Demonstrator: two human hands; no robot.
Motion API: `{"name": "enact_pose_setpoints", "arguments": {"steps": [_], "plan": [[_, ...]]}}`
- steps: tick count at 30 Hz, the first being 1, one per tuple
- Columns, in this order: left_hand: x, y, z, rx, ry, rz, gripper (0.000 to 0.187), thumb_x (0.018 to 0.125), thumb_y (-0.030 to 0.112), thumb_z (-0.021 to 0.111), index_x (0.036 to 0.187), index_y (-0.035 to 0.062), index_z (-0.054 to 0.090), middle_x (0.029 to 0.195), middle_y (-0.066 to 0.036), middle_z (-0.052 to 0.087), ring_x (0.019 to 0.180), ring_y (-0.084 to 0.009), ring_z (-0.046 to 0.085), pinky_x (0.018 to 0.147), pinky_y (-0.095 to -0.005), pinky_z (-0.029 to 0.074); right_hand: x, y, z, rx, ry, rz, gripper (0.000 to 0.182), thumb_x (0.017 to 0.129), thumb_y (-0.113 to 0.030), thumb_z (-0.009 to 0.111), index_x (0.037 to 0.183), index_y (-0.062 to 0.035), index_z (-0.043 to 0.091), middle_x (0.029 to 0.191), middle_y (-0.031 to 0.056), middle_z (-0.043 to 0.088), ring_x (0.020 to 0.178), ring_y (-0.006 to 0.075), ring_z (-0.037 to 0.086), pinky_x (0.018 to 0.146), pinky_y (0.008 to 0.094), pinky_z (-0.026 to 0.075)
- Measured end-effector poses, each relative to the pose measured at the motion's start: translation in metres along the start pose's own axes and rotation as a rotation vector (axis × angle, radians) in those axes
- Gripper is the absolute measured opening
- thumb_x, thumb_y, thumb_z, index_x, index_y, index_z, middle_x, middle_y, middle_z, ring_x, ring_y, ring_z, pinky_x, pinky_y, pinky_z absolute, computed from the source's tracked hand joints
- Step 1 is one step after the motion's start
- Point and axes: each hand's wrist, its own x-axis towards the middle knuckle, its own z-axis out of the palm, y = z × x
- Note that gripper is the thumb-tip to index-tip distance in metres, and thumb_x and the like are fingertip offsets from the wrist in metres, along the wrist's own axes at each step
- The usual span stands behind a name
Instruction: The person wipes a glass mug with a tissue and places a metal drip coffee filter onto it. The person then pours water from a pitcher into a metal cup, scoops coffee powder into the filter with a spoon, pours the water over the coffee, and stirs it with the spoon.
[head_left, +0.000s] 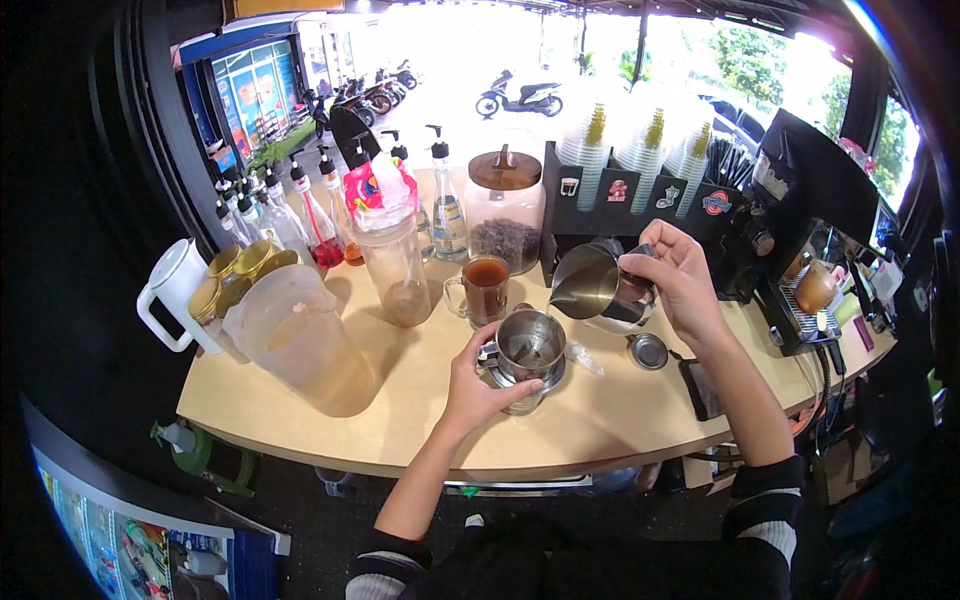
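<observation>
My right hand (675, 275) grips a steel milk pitcher (592, 282) by its handle side, tilted so its spout points down to the left. Just below the spout is a metal coffee dripper (531, 346) with its top uncovered, standing over a small glass (522, 404). My left hand (470, 392) curls round the dripper from the left, thumb along its front. Behind them sits a glass mug (486, 288) of brown drink. A small round metal lid (648, 351) and a crumpled clear wrapper (585, 358) lie to the right of the dripper.
On the counter (430, 440) stand a large plastic jug (305, 345), a tall lidded container (395, 270), a white pitcher (178, 295), syrup bottles (318, 225) and a jar (504, 215). A black cup holder (630, 195) stands at the back; an espresso machine (790, 260) is on the right.
</observation>
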Motion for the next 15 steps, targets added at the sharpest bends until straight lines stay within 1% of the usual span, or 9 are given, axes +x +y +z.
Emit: {"name": "enact_pose_setpoints", "arguments": {"steps": [2, 8, 12, 14, 15], "plan": [[0.000, 0.000, 0.000, 0.004, 0.003, -0.008, 0.076, 0.056, 0.021, 0.088, 0.120, 0.0032, 0.052, 0.109, -0.011, 0.062, 0.104, -0.0188, 0.058, 0.093, -0.0332, 0.044, 0.001, 0.001, 0.006, 0.057, 0.006, -0.010, 0.019, 0.078, 0.002, 0.067, 0.077, -0.0063, 0.049, 0.067, -0.0021, 0.056, 0.059, 0.0014, 0.052, 0.053, 0.0160, 0.042], [0.001, 0.001, 0.000, -0.017, -0.009, -0.022, 0.077, 0.056, 0.021, 0.087, 0.122, 0.0021, 0.051, 0.110, -0.011, 0.062, 0.105, -0.0192, 0.058, 0.094, -0.0333, 0.044, -0.001, -0.005, 0.016, 0.114, -0.036, 0.012, 0.020, 0.077, 0.003, 0.067, 0.078, -0.0060, 0.049, 0.067, -0.0017, 0.056, 0.059, 0.0017, 0.052, 0.053, 0.0159, 0.042], [0.001, -0.001, 0.000, -0.017, -0.010, 0.002, 0.077, 0.056, 0.020, 0.087, 0.122, 0.0017, 0.051, 0.110, -0.011, 0.062, 0.105, -0.0193, 0.058, 0.094, -0.0330, 0.044, -0.008, -0.010, 0.016, 0.097, -0.043, 0.027, 0.019, 0.078, 0.003, 0.066, 0.078, -0.0062, 0.049, 0.068, -0.0016, 0.056, 0.059, 0.0019, 0.052, 0.053, 0.0163, 0.042], [0.001, -0.001, 0.000, 0.002, -0.008, 0.008, 0.077, 0.056, 0.020, 0.087, 0.121, 0.0016, 0.051, 0.110, -0.011, 0.062, 0.104, -0.0193, 0.059, 0.093, -0.0329, 0.044, -0.014, -0.016, 0.017, 0.075, -0.031, 0.073, 0.019, 0.080, 0.004, 0.061, 0.081, -0.0066, 0.045, 0.070, 0.0022, 0.059, 0.058, 0.0070, 0.056, 0.053, 0.0211, 0.043], [0.001, 0.000, 0.000, -0.008, -0.006, -0.002, 0.076, 0.056, 0.020, 0.087, 0.121, 0.0017, 0.051, 0.110, -0.011, 0.062, 0.104, -0.0194, 0.059, 0.093, -0.0331, 0.044, -0.015, -0.014, 0.014, 0.075, -0.031, 0.074, 0.019, 0.080, 0.004, 0.061, 0.081, -0.0066, 0.045, 0.070, 0.0022, 0.059, 0.058, 0.0070, 0.056, 0.053, 0.0211, 0.043]]}}
